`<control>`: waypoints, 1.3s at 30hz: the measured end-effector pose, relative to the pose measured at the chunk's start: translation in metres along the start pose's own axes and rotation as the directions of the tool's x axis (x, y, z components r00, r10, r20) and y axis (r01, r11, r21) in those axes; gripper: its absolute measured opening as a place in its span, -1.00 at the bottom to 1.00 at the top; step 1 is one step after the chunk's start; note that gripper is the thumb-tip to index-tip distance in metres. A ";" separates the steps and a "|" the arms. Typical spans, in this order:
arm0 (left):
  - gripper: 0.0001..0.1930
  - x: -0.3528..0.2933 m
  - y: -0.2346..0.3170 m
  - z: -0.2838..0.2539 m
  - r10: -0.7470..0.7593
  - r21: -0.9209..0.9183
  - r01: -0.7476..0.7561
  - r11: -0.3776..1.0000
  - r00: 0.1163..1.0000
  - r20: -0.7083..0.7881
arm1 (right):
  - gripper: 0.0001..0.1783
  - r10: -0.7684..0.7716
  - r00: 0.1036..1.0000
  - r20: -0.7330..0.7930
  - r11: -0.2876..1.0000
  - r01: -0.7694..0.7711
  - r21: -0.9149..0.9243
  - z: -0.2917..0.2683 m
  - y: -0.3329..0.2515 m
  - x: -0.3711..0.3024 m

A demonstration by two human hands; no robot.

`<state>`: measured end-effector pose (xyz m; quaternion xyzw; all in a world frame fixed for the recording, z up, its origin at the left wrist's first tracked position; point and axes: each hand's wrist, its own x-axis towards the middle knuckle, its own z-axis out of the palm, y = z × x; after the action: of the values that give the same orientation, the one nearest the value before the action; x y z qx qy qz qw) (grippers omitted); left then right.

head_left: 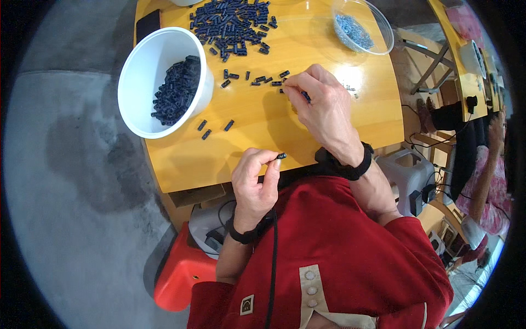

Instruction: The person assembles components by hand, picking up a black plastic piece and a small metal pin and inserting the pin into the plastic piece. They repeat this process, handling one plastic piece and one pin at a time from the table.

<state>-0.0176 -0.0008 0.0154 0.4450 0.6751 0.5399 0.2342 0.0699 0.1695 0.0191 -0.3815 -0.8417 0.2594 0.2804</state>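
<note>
A small black plastic cylinder [281, 156] is pinched between the thumb and forefinger of my left hand [253, 183], just over the table's near edge. My right hand [324, 104] reaches over the table, thumb and fingers drawn together beside a scatter of similar black pieces [276, 83]. Whatever its fingertips may hold is hidden or too small to name. Several more loose black pieces [229, 125] lie between my hands and a white tub [126, 82]. The tub leans toward me, with many black pieces [179, 90] inside.
A large heap of black pieces [230, 27] covers the far part of the yellow table [361, 118]. At far right stands a clear bowl [389, 38] of small shiny parts; a few lie near it. A red stool [183, 271] and a grey stool [402, 175] flank me. Another person [482, 181] is at right.
</note>
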 end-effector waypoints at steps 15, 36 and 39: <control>-0.89 0.009 -0.016 -0.019 0.028 -0.020 -0.029 0.999 0.998 -0.050 | -0.92 -0.069 0.991 0.115 0.960 0.098 -0.264 0.040 0.000 0.032; -0.88 -0.001 0.021 0.013 0.009 -0.190 0.001 0.982 0.998 0.055 | -0.87 0.151 0.777 0.611 -0.007 -0.617 0.787 -0.056 0.006 -0.080; -0.88 -0.001 0.027 0.014 0.020 -0.117 -0.011 0.993 0.997 0.075 | -0.87 0.108 0.805 0.584 -0.002 -0.587 0.810 -0.054 0.012 -0.085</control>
<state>0.0035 0.0060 0.0365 0.4560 0.6295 0.5628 0.2811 0.1587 0.1217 0.0261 -0.2424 -0.3571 0.8736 0.2249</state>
